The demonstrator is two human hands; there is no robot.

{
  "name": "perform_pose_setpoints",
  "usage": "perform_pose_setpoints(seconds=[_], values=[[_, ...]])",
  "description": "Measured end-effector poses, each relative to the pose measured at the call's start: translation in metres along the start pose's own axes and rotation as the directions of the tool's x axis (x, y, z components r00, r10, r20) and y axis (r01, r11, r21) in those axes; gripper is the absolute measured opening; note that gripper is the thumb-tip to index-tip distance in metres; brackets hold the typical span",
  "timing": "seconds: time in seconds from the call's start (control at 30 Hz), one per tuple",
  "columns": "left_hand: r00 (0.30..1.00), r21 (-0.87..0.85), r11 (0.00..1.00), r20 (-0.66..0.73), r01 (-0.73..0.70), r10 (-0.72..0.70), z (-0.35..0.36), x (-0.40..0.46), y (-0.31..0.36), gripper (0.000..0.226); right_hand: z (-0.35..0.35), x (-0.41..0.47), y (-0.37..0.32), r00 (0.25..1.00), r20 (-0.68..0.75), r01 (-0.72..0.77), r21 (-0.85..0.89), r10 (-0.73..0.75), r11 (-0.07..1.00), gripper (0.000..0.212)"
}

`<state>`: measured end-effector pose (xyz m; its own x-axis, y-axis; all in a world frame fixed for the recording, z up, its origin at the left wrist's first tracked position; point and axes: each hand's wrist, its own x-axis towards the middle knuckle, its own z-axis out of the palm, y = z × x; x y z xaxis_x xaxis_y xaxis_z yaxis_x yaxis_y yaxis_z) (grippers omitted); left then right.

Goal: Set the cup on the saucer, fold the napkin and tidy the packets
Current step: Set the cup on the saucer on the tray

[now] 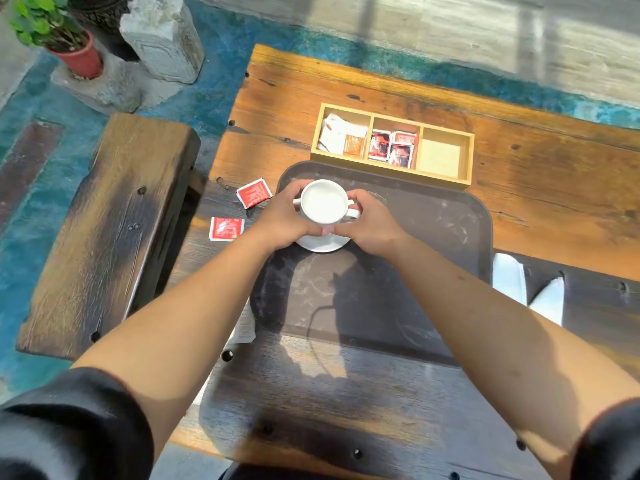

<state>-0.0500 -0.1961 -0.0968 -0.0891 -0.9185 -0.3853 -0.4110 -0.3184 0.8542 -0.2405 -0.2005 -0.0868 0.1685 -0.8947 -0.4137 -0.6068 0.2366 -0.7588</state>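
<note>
A white two-handled cup [323, 201] is held over a white saucer [323, 242] on the far left part of a dark tray [433, 237]. My left hand [282, 220] grips the cup's left side and my right hand [372, 221] grips its right side. I cannot tell whether the cup touches the saucer. Two red packets [254, 192] [227, 229] lie on the table left of the tray. A pale packet [244, 327] peeks out beside my left forearm. A white napkin [528, 289] lies unfolded right of the tray.
A wooden three-compartment box [393, 174] stands behind the tray, with white packets in its left compartment and red packets in the middle one. A wooden bench [104, 237] runs along the table's left side. A potted plant [59, 36] and a stone block [162, 36] stand on the floor.
</note>
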Motion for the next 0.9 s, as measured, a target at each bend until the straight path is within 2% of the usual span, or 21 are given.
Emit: perform_pose_setpoints(seconds=[0.47, 0.77, 0.9], values=[[0.995, -0.008, 0.999, -0.096, -0.039, 0.038, 0.011, -0.007, -0.001, 0.082, -0.006, -0.002, -0.004, 0.998, 0.025, 0.059, -0.091, -0.057, 0.994, 0.073], [0.995, 0.075, 0.997, -0.094, -0.026, 0.033, 0.013, -0.007, 0.0, 0.087, -0.009, -0.007, -0.004, 0.997, 0.063, 0.053, -0.111, -0.046, 0.992, 0.075], [0.996, 0.147, 0.988, -0.083, 0.047, -0.035, 0.008, -0.012, -0.003, 0.086, -0.011, -0.014, 0.002, 0.999, 0.035, 0.023, -0.132, -0.019, 0.991, 0.068]])
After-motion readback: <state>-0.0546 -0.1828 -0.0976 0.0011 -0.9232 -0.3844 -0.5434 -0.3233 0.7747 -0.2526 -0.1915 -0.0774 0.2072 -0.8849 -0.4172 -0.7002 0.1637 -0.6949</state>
